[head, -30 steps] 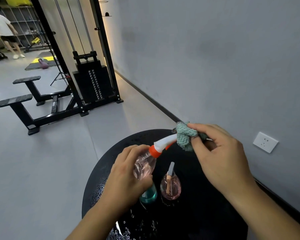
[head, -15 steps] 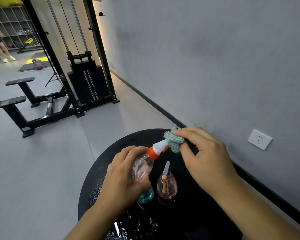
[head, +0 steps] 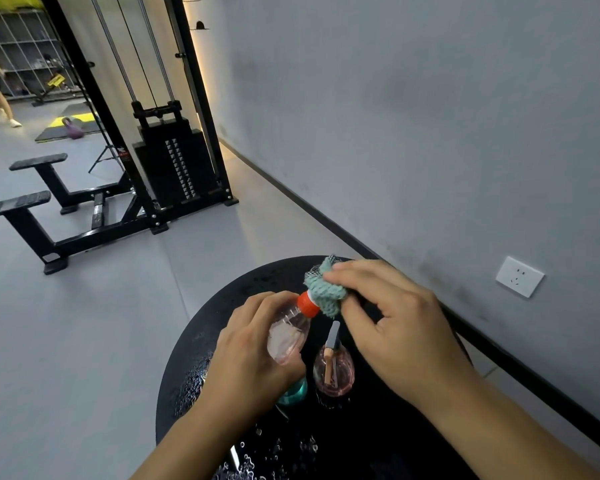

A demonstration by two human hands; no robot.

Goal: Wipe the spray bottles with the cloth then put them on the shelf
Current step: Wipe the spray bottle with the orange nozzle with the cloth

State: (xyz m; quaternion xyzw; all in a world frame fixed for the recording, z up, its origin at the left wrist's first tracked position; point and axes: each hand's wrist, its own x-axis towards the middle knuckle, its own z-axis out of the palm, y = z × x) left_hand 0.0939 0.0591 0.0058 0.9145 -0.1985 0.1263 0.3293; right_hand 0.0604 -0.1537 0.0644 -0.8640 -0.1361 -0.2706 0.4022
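Head view: my right hand [head: 395,327] has slid the pinched cloth [head: 326,292] down to the orange collar of the bottle [head: 288,336] gripped by my left hand [head: 250,355], so its nozzle looks wiped.

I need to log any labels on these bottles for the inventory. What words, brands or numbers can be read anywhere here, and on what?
None can be read.
Held spray bottle: clear body, no label showing.
Pink bottle on the table: no label showing.
Weight stack: light marks on the plates, too small to read.
Yellow sign far back: too blurred.

text: none legible | labels: none legible | numbers: none legible | signs: none legible
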